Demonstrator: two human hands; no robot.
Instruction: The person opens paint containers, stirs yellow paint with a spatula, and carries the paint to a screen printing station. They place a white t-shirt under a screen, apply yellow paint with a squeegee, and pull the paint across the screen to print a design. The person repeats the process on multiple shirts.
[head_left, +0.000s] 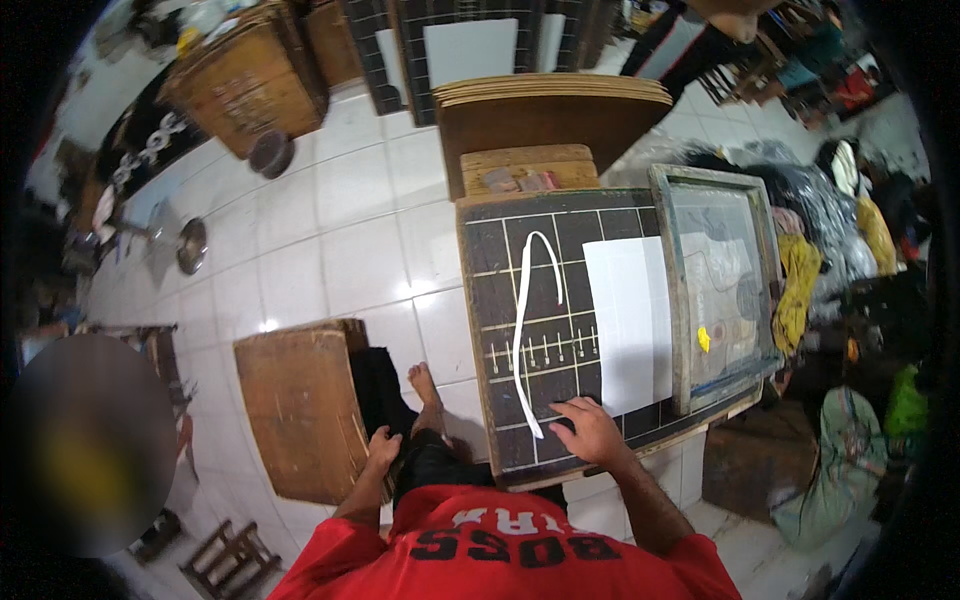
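Observation:
My right hand [590, 432] rests with fingers apart on a dark gridded board [530, 385], just right of the lower end of a long white strip [520, 340], which bends over at the top. A white sheet [625, 330] lies on the board, partly under a worn-framed screen [683, 300] with a small yellow patch on it. My left hand [385, 448] has its fingers curled on black cloth [380, 385] beside a pile of brown boards [285, 405], lower and to the left of the gridded board.
White floor tiles [320, 250] surround my bare foot [425, 385]. Upright boards [550, 115] stand behind the work board, near another person [690, 30]. Bagged materials [830, 230] crowd the right; a metal stand [192, 245] and wooden boxes [235, 90] are at left.

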